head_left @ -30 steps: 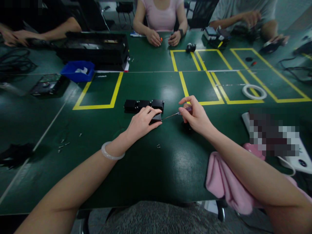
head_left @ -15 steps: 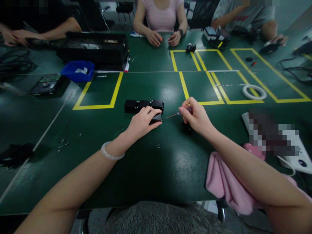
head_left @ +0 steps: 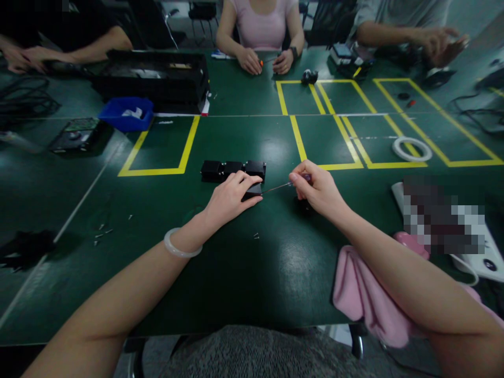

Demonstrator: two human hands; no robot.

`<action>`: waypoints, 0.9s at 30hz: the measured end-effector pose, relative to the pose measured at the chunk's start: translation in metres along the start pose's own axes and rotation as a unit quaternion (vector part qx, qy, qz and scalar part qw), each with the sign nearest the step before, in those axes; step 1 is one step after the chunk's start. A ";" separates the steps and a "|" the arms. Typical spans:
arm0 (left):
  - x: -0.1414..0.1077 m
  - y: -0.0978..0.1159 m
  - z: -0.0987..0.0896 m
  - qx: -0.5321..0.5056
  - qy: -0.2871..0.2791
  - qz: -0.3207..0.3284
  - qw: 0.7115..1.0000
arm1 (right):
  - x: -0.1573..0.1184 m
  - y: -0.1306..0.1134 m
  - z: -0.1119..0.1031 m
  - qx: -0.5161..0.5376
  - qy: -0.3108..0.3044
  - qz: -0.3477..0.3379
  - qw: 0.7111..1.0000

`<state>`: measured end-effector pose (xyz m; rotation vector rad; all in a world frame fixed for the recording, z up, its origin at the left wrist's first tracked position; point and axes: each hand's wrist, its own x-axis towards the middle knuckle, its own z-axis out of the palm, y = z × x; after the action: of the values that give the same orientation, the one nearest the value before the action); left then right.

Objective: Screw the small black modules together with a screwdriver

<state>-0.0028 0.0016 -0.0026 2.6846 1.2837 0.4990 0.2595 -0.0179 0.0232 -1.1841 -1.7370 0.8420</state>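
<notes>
Just nearer than the left hand (head_left: 230, 194), small screws (head_left: 256, 235) are lying on the counter (head_left: 220, 294). A black block (head_left: 252, 192) is being held between its half-spread thumb and fingers. A screwdriver (head_left: 276, 187), tip at the block's end, is being gripped by the curled right hand (head_left: 315, 186); its index finger, raised a second ago, is now being folded in, suggesting firmer control. Beyond the left hand, a row of black units (head_left: 233, 169) is resting.

A workshop, shown by the green desk (head_left: 220, 294) marked with yellow tape (head_left: 190, 142), loose screws (head_left: 256, 237), a screwdriver (head_left: 280, 186) and people (head_left: 262, 26) opposite.
</notes>
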 end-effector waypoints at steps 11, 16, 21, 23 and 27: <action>0.000 -0.001 0.001 0.004 0.000 0.001 1.000 | 0.000 0.003 0.001 0.004 -0.003 -0.007 1.000; 0.000 -0.002 0.001 -0.002 -0.001 0.004 1.000 | 0.000 0.001 -0.001 -0.007 -0.012 0.010 1.000; 0.000 -0.001 0.001 -0.002 -0.001 -0.003 1.000 | -0.001 0.001 0.001 0.006 -0.010 0.005 1.000; 0.000 -0.001 0.001 -0.003 -0.002 -0.004 1.000 | -0.001 0.002 0.001 0.011 -0.009 -0.001 1.000; 0.000 -0.001 0.000 -0.002 -0.004 -0.004 1.000 | 0.000 0.002 0.001 0.008 -0.009 0.002 1.000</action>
<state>-0.0037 0.0019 -0.0029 2.6740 1.2884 0.4890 0.2598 -0.0175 0.0207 -1.1730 -1.7389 0.8703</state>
